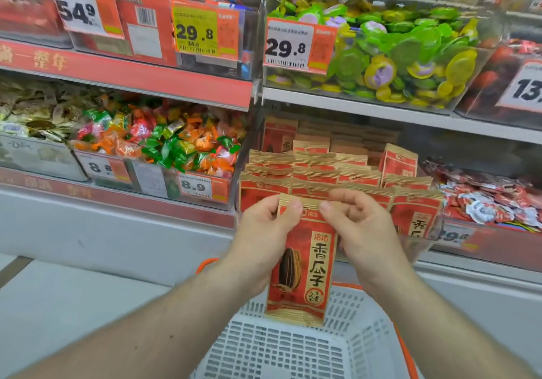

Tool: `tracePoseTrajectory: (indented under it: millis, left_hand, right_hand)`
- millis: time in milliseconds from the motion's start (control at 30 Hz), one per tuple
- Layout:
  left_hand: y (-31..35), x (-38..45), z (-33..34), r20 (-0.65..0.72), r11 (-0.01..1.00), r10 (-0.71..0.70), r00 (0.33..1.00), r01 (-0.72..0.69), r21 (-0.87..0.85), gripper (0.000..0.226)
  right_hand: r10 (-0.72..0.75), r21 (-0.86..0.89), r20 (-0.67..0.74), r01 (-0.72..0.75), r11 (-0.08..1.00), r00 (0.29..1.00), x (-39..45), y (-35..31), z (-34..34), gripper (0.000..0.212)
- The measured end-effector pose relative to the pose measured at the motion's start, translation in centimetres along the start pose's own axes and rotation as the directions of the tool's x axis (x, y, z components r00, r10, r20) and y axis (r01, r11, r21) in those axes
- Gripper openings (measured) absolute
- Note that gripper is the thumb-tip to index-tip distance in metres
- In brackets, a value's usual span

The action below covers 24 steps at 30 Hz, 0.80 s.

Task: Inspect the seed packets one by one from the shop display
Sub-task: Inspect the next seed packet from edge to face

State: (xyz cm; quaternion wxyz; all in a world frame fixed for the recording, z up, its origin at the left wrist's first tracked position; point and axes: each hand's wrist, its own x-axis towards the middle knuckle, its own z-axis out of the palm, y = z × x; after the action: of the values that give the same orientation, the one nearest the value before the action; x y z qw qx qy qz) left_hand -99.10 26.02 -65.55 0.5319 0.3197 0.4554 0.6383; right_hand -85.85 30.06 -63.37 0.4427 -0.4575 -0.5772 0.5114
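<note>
White perforated plastic of a shopping basket (293, 352) fills the view at six o'clock, its orange rim showing at the sides. Just above it, upright and face-on, hangs a red and tan sunflower seed packet (303, 264), printed with a dark striped seed and large characters. Both hands pinch the packet near its crimped top edge: the left hand (264, 232) at nine o'clock of the packet, thumb on the front and fingers behind, the right hand (360, 229) at three o'clock, thumb on the top corner with the other fingers curled.

Behind the hands, at twelve o'clock, stand rows of matching seed packets in the display (337, 170), upright and packed close. At ten o'clock of them sits a clear bin of mixed wrapped sweets (164, 141) with an 8.9 price tag (195, 185). On the shelf above, at one o'clock, a bin holds green and yellow round sweets (396, 56) beside a 29.8 tag (289, 45).
</note>
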Motion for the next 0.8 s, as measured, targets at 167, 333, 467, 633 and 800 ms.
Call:
tracePoseTrajectory:
  millis: [167,333,467,633,800]
  left_hand:
    - [-0.8,0.1,0.5,-0.061,0.993,-0.007,0.998,0.000,-0.114,0.009]
    - [-1.0,0.8,-0.2,0.022,0.991,0.116,0.993,-0.117,0.060,0.018]
    - [-0.5,1.5,-1.6,0.140,0.941,0.205,0.969,-0.235,0.245,0.014]
    - [-0.7,1.5,-2.6,0.221,0.901,0.267,0.938,-0.324,0.287,0.028]
    - [-0.9,1.3,-2.6,0.223,0.920,0.217,0.950,-0.275,0.279,0.012]
  right_hand:
    - [-0.062,-0.116,0.026,0.065,0.991,0.998,-0.3,1.0,-1.1,0.022]
    - [-0.063,-0.050,0.009,0.063,0.997,0.998,-0.7,1.3,-1.9,0.019]
    - [-0.084,-0.119,0.035,0.088,0.989,0.996,-0.9,1.7,-2.8,0.013]
    - [-0.147,-0.116,0.095,0.157,0.981,0.985,-1.4,1.4,-3.4,0.014]
    - [-0.147,-0.135,0.094,0.159,0.978,0.985,-1.2,1.6,-3.3,0.016]
